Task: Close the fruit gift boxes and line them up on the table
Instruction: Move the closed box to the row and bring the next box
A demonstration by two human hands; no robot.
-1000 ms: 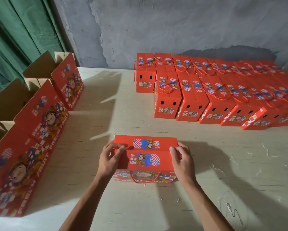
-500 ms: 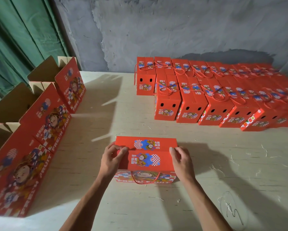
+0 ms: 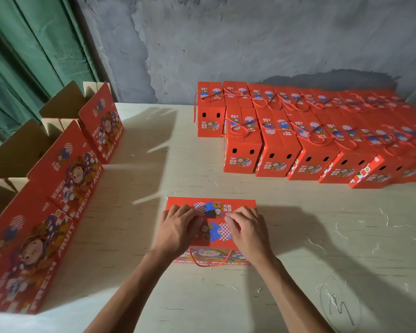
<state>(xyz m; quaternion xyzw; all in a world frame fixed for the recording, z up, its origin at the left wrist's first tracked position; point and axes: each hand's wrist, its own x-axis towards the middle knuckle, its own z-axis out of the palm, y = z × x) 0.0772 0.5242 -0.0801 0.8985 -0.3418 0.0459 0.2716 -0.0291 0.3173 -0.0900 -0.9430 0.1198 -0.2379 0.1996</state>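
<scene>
A red fruit gift box (image 3: 216, 236) with cartoon print stands on the pale table (image 3: 154, 236) in front of me, its red cord handle (image 3: 210, 260) hanging down the near side. My left hand (image 3: 178, 228) and my right hand (image 3: 246, 227) both lie on its top flaps, fingers bent and pressing near the middle seam. Behind it to the right, several closed red boxes (image 3: 278, 150) stand lined up in rows along the wall.
Three open red boxes (image 3: 65, 174) with raised cardboard flaps stand in a row along the left table edge. A green curtain (image 3: 34, 51) hangs at the left and a grey wall (image 3: 250, 39) at the back. Thin straw-like scraps lie on the table at the right.
Both hands slid from the box's side edges inward onto its top flaps, and the flaps now lie flat. The view has tilted slightly upward.
</scene>
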